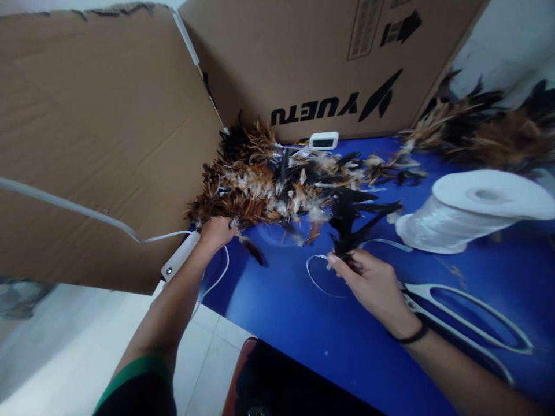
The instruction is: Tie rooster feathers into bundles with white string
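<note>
A bunch of black feathers (344, 222) is pinched at its base by my right hand (370, 277), over the blue table. A thin clear ribbon (314, 271) curls off beside those fingertips. At the left, my left hand (218, 232) reaches to the near edge of a long pile of brown, white and black feathers (255, 185). Its fingers are closed at the pile, and what they grip is hidden. One loose dark feather (251, 249) lies just right of that hand.
White-handled scissors (468, 312) lie beneath my right forearm. A spool of white ribbon (455, 214) stands at the right, before more feathers (489, 127). Cardboard panels (108, 127) wall the back and left. A white power strip (182, 254) and small digital display (324, 141) sit nearby.
</note>
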Demonstrator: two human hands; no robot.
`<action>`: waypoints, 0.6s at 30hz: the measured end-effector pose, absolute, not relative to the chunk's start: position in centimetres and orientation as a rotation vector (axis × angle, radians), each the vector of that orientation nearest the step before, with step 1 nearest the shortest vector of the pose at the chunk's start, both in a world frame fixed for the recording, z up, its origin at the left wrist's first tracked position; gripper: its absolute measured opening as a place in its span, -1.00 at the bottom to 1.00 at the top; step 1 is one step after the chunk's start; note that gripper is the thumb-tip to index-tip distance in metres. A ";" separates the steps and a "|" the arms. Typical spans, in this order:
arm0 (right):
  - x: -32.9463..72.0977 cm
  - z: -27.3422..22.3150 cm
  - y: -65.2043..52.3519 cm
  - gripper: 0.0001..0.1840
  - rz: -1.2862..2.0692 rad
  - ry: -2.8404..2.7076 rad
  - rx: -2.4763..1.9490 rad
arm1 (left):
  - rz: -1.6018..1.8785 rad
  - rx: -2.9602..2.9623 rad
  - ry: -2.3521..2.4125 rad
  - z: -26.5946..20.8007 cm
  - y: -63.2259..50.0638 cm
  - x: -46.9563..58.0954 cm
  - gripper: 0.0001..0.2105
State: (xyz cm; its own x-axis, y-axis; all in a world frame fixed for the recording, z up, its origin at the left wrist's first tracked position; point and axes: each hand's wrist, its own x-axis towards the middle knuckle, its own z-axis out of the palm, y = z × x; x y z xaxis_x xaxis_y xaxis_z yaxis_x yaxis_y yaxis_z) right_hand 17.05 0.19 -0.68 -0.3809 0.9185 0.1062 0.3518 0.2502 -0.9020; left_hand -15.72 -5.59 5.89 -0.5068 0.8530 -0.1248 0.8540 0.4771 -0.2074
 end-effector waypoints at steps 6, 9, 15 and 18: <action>16.3 1.2 -0.6 -0.63 1.489 -1.739 -1.179 | -0.392 1.511 2.753 7.8 -8.4 -17.8 -0.71; 15.4 2.7 -1.5 -0.65 1.672 -1.699 -1.144 | -0.584 1.439 2.744 8.0 -9.6 -18.5 -0.73; 12.9 5.2 -2.5 -0.72 1.906 -1.674 -1.028 | -0.743 1.431 2.721 7.2 -9.0 -18.0 -0.68; 11.4 5.5 -2.6 -0.76 2.004 -1.647 -0.991 | -0.768 1.459 2.696 6.8 -8.4 -17.8 -0.68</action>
